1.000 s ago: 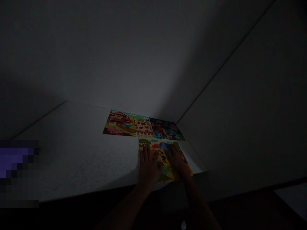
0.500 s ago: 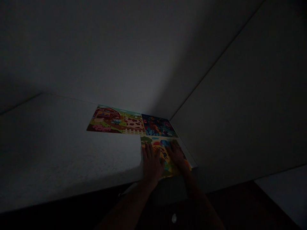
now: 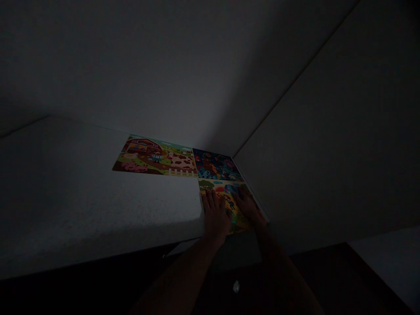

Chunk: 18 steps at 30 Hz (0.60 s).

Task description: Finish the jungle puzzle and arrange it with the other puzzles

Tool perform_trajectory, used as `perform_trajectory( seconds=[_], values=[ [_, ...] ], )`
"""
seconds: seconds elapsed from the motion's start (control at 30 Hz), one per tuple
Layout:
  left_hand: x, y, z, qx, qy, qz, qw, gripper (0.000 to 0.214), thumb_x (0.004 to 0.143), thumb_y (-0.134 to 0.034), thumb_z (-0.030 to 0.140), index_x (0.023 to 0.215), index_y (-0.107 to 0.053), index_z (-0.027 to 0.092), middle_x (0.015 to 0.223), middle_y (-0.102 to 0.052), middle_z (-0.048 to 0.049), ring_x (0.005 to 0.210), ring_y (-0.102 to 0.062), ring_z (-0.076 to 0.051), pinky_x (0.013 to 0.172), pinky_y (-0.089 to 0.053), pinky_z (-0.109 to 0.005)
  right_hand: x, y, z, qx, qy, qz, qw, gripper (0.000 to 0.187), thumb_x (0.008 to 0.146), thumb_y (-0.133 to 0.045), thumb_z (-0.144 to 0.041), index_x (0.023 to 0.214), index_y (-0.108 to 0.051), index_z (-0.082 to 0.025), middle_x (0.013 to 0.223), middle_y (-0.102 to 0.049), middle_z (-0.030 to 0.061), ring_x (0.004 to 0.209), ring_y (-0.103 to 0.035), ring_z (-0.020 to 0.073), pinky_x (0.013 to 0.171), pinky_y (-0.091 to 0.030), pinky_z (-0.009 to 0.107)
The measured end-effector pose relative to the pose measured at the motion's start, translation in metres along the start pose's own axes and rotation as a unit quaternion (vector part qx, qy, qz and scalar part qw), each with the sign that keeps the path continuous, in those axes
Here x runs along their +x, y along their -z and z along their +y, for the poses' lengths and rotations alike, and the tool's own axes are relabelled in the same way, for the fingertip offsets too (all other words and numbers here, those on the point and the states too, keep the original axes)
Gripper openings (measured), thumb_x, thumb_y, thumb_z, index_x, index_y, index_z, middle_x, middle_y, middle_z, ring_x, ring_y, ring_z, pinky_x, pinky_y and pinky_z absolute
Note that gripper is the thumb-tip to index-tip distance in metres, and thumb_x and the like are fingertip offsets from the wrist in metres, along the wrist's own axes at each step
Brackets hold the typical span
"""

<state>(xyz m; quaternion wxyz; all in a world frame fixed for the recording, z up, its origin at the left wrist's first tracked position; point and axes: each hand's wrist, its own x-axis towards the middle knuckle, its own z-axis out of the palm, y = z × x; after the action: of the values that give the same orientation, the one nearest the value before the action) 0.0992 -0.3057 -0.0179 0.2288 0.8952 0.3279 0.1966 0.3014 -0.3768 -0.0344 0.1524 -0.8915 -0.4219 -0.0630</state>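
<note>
The scene is very dark. My left hand point(image 3: 215, 215) and my right hand point(image 3: 250, 207) both lie flat, fingers stretched out, on a colourful yellow-green picture board point(image 3: 229, 201) at the near right corner of a white table point(image 3: 98, 210). Just beyond it lies a dark blue picture board point(image 3: 215, 165). To the left of that sits a wider farm picture board point(image 3: 154, 156) with a red barn and a spotted cow. The three boards touch edge to edge.
Plain walls meet in a corner just behind the boards, and the right wall point(image 3: 328, 153) runs close along the table's right edge. The floor below the table's front edge is dark.
The view has shifted, so the boards now sit a little higher in the picture. Both hands stay flat on the near board, slid slightly toward its far end.
</note>
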Motion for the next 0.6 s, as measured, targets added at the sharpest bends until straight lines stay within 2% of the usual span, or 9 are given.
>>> perform_trajectory(
  seconds=[0.1, 0.4, 0.6],
  values=[
    [0.0021, -0.0023, 0.0049, -0.011, 0.005, -0.006, 1.000, 0.056, 0.091, -0.047, 0.042, 0.141, -0.051, 0.017, 0.157, -0.032, -0.0138, 0.148, -0.014, -0.039, 0.119, -0.004, -0.061, 0.0029, 0.0011, 0.0049, 0.013, -0.008, -0.014, 1.000, 0.070, 0.091, -0.039, -0.064, 0.139, -0.052, -0.015, 0.141, -0.055, 0.0153, 0.133, -0.047, 0.0288, 0.113, -0.033, 0.043],
    [0.0033, -0.0055, 0.0099, -0.006, 0.000, 0.001, 1.000, 0.056, 0.092, -0.045, 0.042, 0.142, -0.050, 0.016, 0.157, -0.032, -0.0143, 0.148, -0.015, -0.038, 0.119, -0.005, -0.061, 0.0073, 0.0007, 0.0086, 0.030, -0.021, -0.021, 0.999, 0.072, 0.090, -0.039, -0.063, 0.141, -0.049, -0.013, 0.142, -0.053, 0.0163, 0.132, -0.048, 0.0282, 0.112, -0.034, 0.044],
    [0.0048, -0.0071, 0.0083, -0.013, -0.003, -0.011, 1.000, 0.056, 0.092, -0.047, 0.041, 0.142, -0.050, 0.015, 0.157, -0.030, -0.0165, 0.148, -0.016, -0.038, 0.119, -0.007, -0.060, 0.0078, 0.0043, 0.0043, -0.008, -0.024, -0.004, 1.000, 0.070, 0.091, -0.039, -0.063, 0.141, -0.049, -0.015, 0.142, -0.053, 0.0148, 0.133, -0.046, 0.0278, 0.113, -0.032, 0.044]
  ],
)
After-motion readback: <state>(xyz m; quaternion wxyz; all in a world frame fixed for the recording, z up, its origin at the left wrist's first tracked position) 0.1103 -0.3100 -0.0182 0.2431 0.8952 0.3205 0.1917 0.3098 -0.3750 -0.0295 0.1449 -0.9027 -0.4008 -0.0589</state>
